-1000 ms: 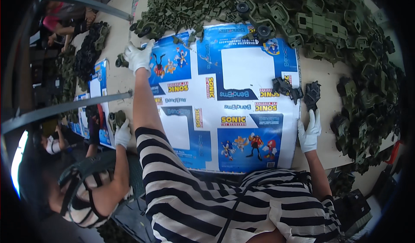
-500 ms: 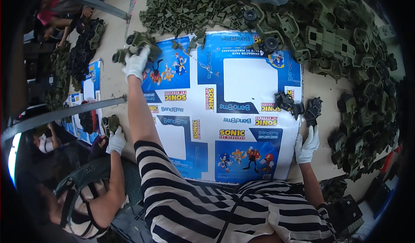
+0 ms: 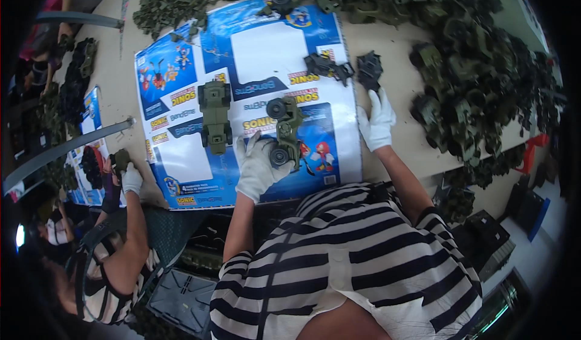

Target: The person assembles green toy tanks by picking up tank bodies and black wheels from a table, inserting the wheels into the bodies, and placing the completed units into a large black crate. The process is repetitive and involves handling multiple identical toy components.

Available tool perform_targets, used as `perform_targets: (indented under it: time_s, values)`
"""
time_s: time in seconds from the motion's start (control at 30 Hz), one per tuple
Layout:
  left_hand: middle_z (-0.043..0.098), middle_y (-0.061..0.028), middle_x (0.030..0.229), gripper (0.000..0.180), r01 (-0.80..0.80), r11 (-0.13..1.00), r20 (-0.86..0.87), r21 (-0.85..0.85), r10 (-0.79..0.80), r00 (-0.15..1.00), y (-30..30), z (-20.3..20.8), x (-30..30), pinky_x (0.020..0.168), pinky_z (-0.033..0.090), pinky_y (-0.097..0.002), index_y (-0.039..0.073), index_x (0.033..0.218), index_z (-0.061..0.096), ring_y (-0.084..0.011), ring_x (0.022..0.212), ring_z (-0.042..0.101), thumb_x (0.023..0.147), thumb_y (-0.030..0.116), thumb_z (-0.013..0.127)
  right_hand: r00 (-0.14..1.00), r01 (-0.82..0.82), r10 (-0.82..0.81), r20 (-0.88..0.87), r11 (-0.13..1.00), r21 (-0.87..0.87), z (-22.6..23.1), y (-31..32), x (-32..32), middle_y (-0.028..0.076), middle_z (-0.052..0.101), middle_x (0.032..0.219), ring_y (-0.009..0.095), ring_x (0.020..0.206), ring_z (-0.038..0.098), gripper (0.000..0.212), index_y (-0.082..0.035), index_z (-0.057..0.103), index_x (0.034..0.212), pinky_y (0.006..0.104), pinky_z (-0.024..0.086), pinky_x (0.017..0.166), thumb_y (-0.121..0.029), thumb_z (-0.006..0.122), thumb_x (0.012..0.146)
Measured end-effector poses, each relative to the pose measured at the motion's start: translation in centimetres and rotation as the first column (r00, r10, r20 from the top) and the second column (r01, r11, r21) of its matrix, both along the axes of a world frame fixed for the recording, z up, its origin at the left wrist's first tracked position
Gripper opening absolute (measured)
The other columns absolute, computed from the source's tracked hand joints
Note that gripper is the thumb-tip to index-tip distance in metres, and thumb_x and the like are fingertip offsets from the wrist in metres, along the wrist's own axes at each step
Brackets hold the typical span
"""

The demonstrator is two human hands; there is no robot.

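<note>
My left hand [image 3: 261, 166], in a white glove, closes around the near end of an olive-green toy military vehicle [image 3: 289, 128] with black wheels, low over the printed sheet. A second green toy vehicle [image 3: 215, 116] lies to its left, lengthwise away from me. My right hand [image 3: 378, 122], also gloved, rests at the sheet's right edge with fingers stretched out and thumb apart. Its fingertips meet the near end of a small black plastic part [image 3: 369, 71]. Another black part [image 3: 328, 68] lies just left of that one, on the sheet.
A blue and white printed sheet [image 3: 254, 105] covers the table in front of me. Small green pieces [image 3: 175, 7] are heaped at the back; green vehicle bodies [image 3: 448, 80] pile up on the right. A grey metal bar [image 3: 78, 143] and a co-worker's gloved hand [image 3: 131, 178] are at left.
My left hand has come from the sheet's far left toward me, and two green vehicles now lie near its middle. The right hand stays by the black part. The whole view has shifted.
</note>
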State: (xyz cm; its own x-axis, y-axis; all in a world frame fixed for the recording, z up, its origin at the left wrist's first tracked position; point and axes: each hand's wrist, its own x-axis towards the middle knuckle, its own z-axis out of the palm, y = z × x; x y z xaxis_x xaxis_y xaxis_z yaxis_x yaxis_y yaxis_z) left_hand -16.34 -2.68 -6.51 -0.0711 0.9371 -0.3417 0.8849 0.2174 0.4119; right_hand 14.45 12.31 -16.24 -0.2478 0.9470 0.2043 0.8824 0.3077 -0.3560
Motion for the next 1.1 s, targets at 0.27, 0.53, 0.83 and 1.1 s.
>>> perform_targets:
  time_s: [0.27,0.53,0.83,1.1]
  values:
    - [0.051,-0.0319,0.132,0.113,-0.385,0.916,0.283,0.116,0.341,0.897,2.5,1.4,6.9,0.097,0.049,-0.0398,-0.004,0.147,0.031,-0.0395,0.124,0.055,0.062,0.042,0.09,0.93,0.144,-0.216,-0.297,0.958,-0.246,3.2,5.8,2.2,0.015,0.052,0.14,0.031,0.12,0.058,0.068,-0.011,0.048,0.139,0.0428,0.044,0.1,-0.037,0.074,0.082]
    - [0.066,-0.0235,0.116,0.123,-0.323,0.928,0.238,-0.183,0.361,0.902,7.0,2.7,12.6,0.087,0.055,-0.038,-0.002,0.152,0.014,-0.0346,0.099,0.069,0.064,0.038,0.09,0.977,0.205,-0.197,0.079,0.78,-0.591,6.7,8.2,0.7,0.018,0.068,0.114,0.036,0.109,0.064,0.083,-0.006,0.053,0.133,0.0403,0.051,0.093,-0.049,0.083,0.069]
    - [0.066,-0.0099,0.112,0.056,-0.145,0.805,0.817,-0.576,0.571,-0.079,1.7,0.0,9.4,0.076,0.061,-0.0352,0.005,0.138,0.047,-0.0196,0.09,0.069,0.092,0.025,0.071,0.877,-0.207,0.303,0.372,0.939,-0.276,4.5,-2.5,3.9,0.016,0.05,0.139,0.032,0.108,0.059,0.056,-0.008,0.049,0.138,0.0446,0.049,0.084,-0.013,0.058,0.084]
    - [0.064,-0.0063,0.123,0.059,-0.145,0.841,0.854,-0.52,0.516,-0.07,1.6,2.0,9.8,0.097,0.049,-0.0289,0.003,0.143,0.047,-0.0136,0.11,0.06,0.092,0.017,0.071,0.801,-0.483,0.159,-0.577,0.742,-0.465,4.3,-0.9,5.6,0.011,0.066,0.116,0.022,0.098,0.063,0.052,-0.006,0.054,0.141,0.0356,0.052,0.087,-0.02,0.069,0.093]
